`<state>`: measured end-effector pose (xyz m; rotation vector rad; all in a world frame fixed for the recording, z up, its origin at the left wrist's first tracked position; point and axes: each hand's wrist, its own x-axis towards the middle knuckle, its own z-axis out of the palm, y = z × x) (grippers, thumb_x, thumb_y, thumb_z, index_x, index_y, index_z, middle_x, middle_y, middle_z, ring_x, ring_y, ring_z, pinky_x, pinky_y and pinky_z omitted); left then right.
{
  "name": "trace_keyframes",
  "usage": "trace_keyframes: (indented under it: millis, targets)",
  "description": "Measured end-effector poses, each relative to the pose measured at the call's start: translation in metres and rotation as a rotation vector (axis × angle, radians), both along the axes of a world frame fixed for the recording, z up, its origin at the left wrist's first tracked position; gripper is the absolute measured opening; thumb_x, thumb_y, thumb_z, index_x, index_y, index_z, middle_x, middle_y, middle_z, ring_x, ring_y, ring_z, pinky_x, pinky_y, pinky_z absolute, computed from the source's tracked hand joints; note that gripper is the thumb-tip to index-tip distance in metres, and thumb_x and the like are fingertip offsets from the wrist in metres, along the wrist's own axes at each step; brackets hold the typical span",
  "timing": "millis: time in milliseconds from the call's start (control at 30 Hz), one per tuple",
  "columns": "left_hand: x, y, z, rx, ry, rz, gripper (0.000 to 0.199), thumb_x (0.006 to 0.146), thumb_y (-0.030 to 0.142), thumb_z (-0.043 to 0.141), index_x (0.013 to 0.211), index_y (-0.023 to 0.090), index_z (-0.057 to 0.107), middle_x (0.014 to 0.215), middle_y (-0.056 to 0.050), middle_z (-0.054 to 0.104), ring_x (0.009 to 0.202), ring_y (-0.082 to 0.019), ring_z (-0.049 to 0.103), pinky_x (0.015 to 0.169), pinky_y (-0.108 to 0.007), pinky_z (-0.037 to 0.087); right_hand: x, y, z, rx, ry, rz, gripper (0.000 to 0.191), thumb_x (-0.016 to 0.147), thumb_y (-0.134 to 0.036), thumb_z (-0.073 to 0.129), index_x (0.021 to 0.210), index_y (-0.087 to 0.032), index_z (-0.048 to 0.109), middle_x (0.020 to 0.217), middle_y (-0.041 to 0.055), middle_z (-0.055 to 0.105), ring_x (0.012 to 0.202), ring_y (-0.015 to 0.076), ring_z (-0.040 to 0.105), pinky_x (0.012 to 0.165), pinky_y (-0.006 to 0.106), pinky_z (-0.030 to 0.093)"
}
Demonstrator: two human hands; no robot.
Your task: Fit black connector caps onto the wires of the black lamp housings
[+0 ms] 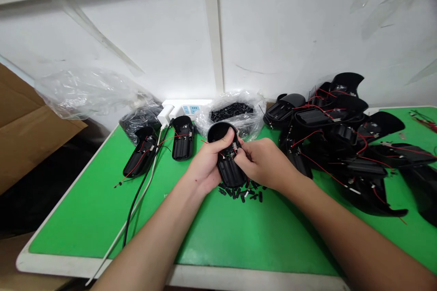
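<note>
A black plastic housing (232, 173) with a battery compartment and red wires is held over the middle of the green table. My left hand (208, 161) is wrapped round its left side, the thumb lying inside the curved upper part. My right hand (261, 159) has its fingers pinched at the housing's right edge, by a small white connector (235, 146); whatever is between those fingertips is hidden. Small black parts (243, 193) lie scattered on the table just below the housing.
Two similar housings (182, 138) lie to the left, beside cables and a white power strip (191, 108). Behind my hands is a plastic bag of small black parts (232, 111). Many wired housings (344, 145) are piled at the right. A cardboard box (30, 122) stands far left.
</note>
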<state>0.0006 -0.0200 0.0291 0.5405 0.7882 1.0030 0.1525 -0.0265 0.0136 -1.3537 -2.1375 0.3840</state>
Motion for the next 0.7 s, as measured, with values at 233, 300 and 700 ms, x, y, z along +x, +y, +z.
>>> trace_keyframes:
  millis: [233,300,700]
  targets:
    - [0.006,-0.002,-0.004,-0.012,0.016,0.061,0.037,0.064,0.036,0.095,0.084,0.014,0.073,0.080,-0.003,0.073,0.067,-0.014,0.069,0.067,-0.026,0.056,0.001,0.000,0.005,-0.032,-0.225,0.037,0.033,0.089,-0.022,0.048,0.057,-0.016,0.051,0.055,0.0079,0.060,0.051,0.0120,0.031,0.058,0.033,0.018]
    - [0.008,-0.002,-0.005,-0.014,0.013,0.085,0.038,0.062,0.035,0.097,0.084,0.014,0.074,0.080,-0.003,0.072,0.069,-0.013,0.069,0.066,-0.025,0.056,0.002,0.000,0.006,-0.041,-0.282,0.045,0.033,0.089,-0.021,0.048,0.058,-0.015,0.056,0.058,0.0103,0.064,0.052,0.0125,0.032,0.058,0.034,0.017]
    - [0.012,-0.004,-0.001,-0.039,0.009,0.120,0.043,0.063,0.037,0.097,0.089,0.013,0.073,0.081,-0.003,0.072,0.068,-0.014,0.069,0.063,-0.025,0.058,0.005,0.002,0.006,-0.059,-0.132,0.035,0.037,0.088,-0.023,0.048,0.055,-0.020,0.031,0.049,0.0010,0.040,0.051,0.0110,0.026,0.058,0.033,0.017]
